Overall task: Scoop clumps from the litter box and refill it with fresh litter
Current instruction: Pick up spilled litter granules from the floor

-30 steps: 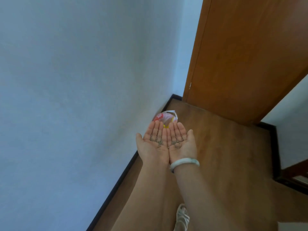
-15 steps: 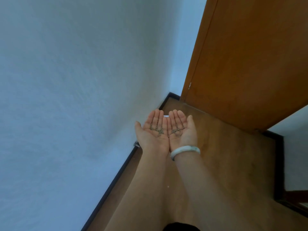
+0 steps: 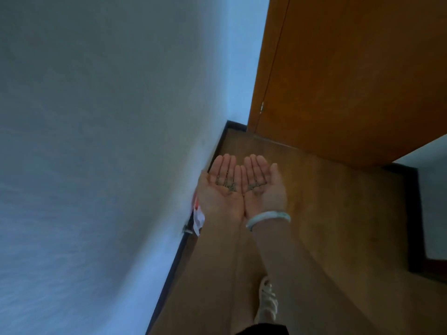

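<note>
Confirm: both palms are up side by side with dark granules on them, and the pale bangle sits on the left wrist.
Wrong wrist: the head view shows the pale bangle on the right wrist, behind the right hand. The left hand and dark granules are as stated.

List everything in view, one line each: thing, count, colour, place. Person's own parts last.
wall: one, pale blue-white, left
door: one, orange-brown, upper right
floor: one, brown wood, lower right
skirting: two strips, black, at the wall feet
packet: one, red and white, by the wall, partly behind the left wrist
grains: many, dark grey, in both palms
shoe: one, cream, bottom centre
bracelet: one, pale green-white, right wrist
left grip: one bare hand, palm up, centre
right grip: one bare hand, palm up, touching the left
</note>
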